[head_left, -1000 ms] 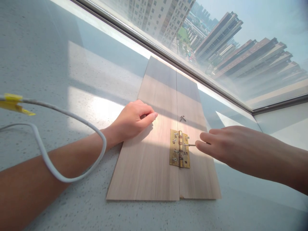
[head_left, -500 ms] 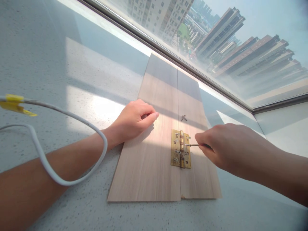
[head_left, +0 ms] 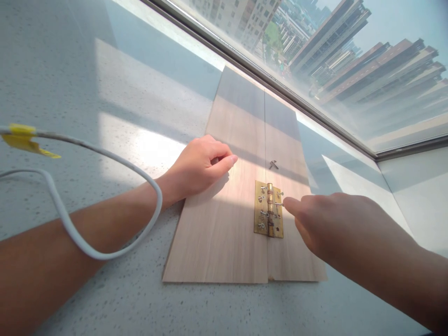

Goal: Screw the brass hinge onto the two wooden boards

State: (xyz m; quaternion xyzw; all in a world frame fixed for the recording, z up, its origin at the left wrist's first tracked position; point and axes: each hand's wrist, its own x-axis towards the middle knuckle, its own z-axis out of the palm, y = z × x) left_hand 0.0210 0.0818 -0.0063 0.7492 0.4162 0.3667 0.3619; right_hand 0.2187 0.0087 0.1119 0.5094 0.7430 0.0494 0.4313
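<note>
Your right hand (head_left: 325, 224) moved up to hinge (head_left: 268, 216), fingers pinched narrow on metal shaft (head_left: 279, 204) at right leaf. Your left hand (head_left: 201, 165): loose fist, pressing left board (head_left: 217, 233). Job likely unfinished: hinge screws (head_left: 261, 198) stand proud; spare screws (head_left: 273, 164) lie on right board (head_left: 292, 256).

The desk (head_left: 87, 93) is a pale grey stone surface with small dark specks, and it runs up to a large window (head_left: 350, 60) on the far side. A dark window frame (head_left: 332, 126) goes slanted from the far left down to the right. Through the glass there are tall apartment buildings (head_left: 392, 70), a little green ground between them, and a hazy blue sky (head_left: 402, 18). Strong sunlight falls in and makes bright patches (head_left: 140, 140) on the desk, with bands of shadow between them. On the right there is a plain white wall (head_left: 420, 200).
</note>
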